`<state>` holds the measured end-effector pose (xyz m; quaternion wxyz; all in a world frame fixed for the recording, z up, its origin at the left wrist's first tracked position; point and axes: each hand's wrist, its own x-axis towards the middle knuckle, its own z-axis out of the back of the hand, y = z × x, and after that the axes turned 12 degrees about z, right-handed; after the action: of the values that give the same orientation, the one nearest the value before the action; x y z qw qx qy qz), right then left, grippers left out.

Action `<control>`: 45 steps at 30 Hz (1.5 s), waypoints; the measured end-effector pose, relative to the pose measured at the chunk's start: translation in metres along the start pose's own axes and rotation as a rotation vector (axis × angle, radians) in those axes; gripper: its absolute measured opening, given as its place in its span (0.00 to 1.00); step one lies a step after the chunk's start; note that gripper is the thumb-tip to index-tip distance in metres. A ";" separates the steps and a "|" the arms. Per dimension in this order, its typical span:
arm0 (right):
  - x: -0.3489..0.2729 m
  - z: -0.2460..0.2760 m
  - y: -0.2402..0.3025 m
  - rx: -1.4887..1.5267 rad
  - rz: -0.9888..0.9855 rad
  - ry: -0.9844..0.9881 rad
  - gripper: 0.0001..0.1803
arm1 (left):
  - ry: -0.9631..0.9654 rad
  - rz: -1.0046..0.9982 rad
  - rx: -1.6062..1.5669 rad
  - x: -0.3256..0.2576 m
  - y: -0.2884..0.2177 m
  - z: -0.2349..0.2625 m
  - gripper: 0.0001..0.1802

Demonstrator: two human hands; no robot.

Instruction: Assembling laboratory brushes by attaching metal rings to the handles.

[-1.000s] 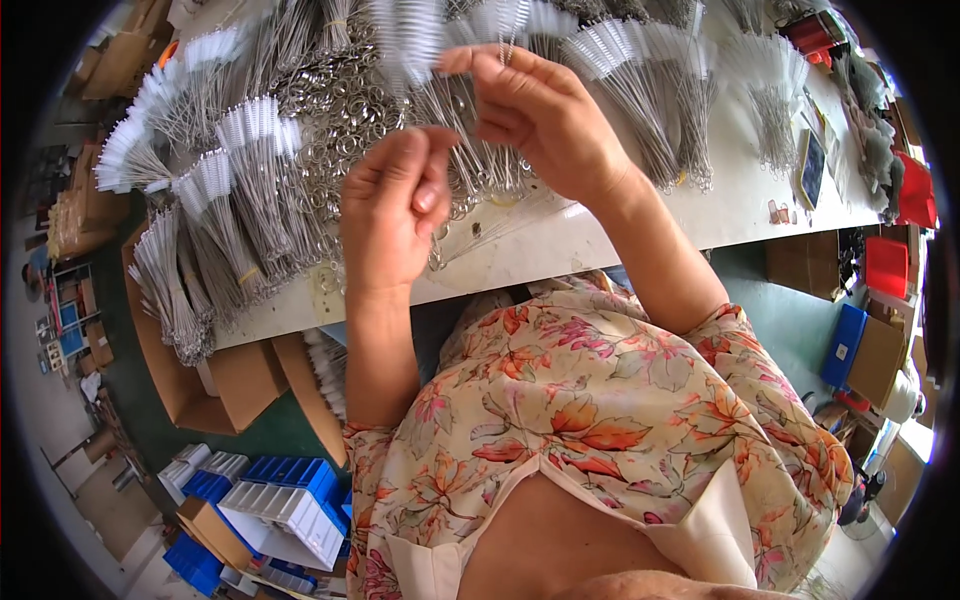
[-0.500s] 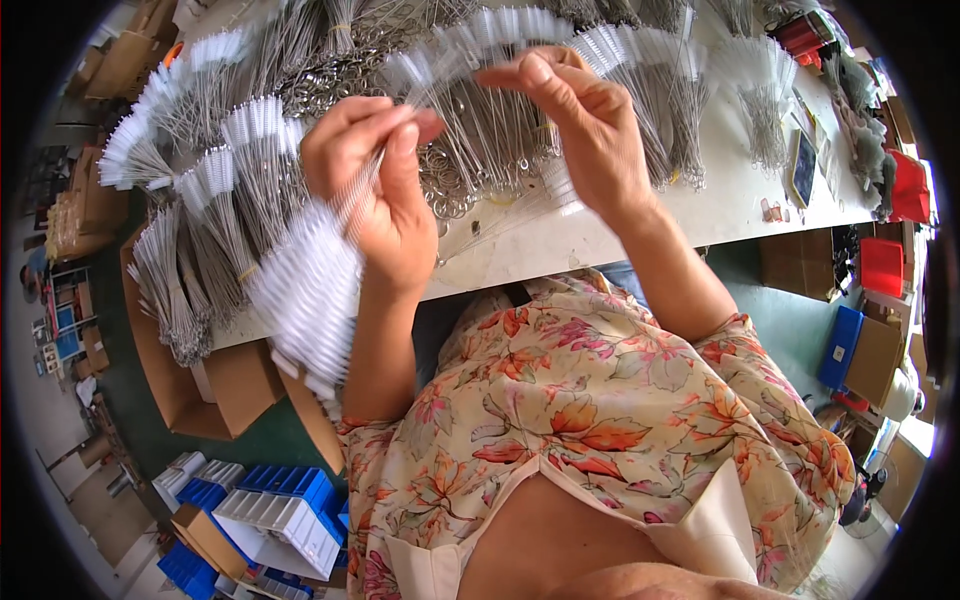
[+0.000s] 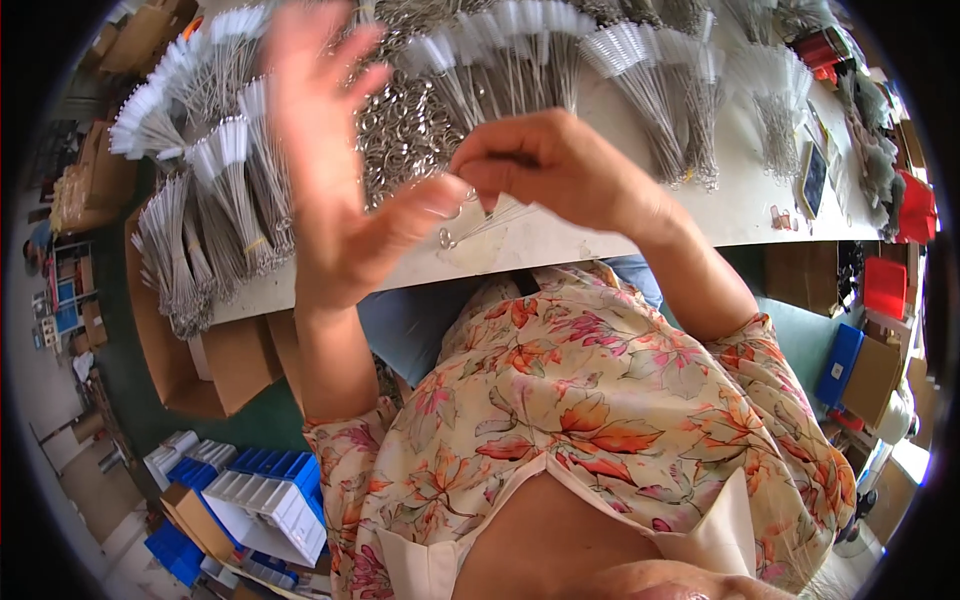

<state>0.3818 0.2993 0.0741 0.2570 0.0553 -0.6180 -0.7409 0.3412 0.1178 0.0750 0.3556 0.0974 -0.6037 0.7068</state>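
My left hand (image 3: 330,200) is raised over the table's near left part, fingers spread and smeared by motion, with nothing seen in it. Its thumb tip comes close to my right hand (image 3: 555,165), whose fingers are pinched together. Whatever sits in that pinch is too small or hidden to name. Below the hands, a few thin wires with looped ends (image 3: 447,238) lie near the table's edge. Just behind them spreads a heap of metal rings (image 3: 405,135). Bundles of white-bristled wire brushes (image 3: 520,45) stretch along the far side, and more brush bundles (image 3: 225,165) lie at the left.
The white table (image 3: 720,215) carries a dark-screened phone (image 3: 814,180) and small copper-coloured pieces (image 3: 783,217) at the right. A cardboard box (image 3: 240,370) stands under the left edge. Blue and white plastic bins (image 3: 265,505) are lower left; a red bin (image 3: 885,288) is at right.
The bundle of white-bristled brushes has left my left hand, which has opened and moved up and left. My right hand has come down and left, its fingers now pinched.
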 end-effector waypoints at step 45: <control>-0.010 -0.023 -0.005 0.350 -0.129 0.006 0.09 | 0.029 0.364 -0.137 -0.046 -0.014 0.018 0.14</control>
<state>0.3980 0.2840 0.0621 0.1971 0.1408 -0.7319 -0.6369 0.3779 0.0840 0.0643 0.2363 -0.0480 -0.6530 0.7179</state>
